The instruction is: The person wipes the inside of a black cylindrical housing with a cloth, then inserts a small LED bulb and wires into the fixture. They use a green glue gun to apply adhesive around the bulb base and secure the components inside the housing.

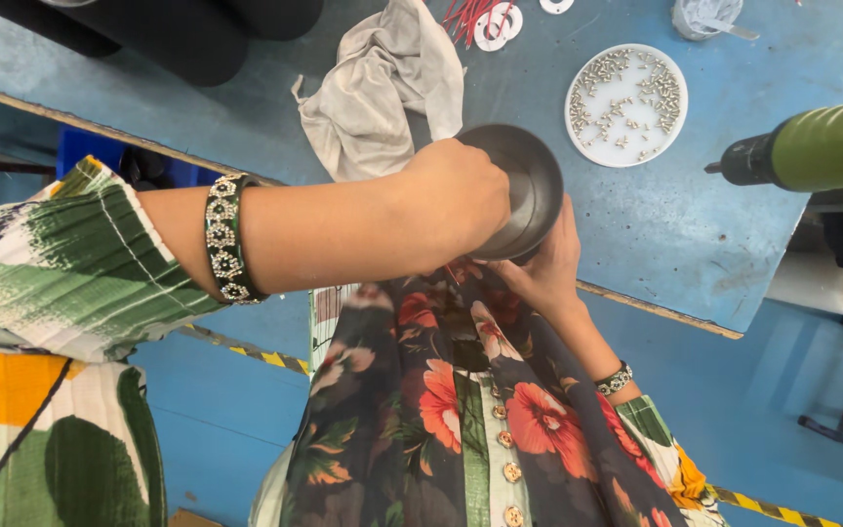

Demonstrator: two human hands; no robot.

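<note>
Bowl-shaped part [524, 185], centre of frame: metal, dark grey, smooth, dull satin sheen. Held between left hand [456, 200] and right hand [543, 268].
Rag [382, 88], upper middle: cloth, off-white, matt, crumpled.
Table top [665, 224]: blue painted surface, matt, scuffed and scratched.
Round tray [626, 104], upper right: white plastic, matt; small pieces on it look metallic, shiny.
Power tool [812, 151], right edge: green body, smooth; black nose.
Bangle [226, 239], left wrist: metal, glinting stones.

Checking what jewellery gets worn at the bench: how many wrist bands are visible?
2: a wide studded bangle on the left forearm, and a slim beaded bracelet on the right wrist below the metal bowl. Sleeves may hide more.
</note>
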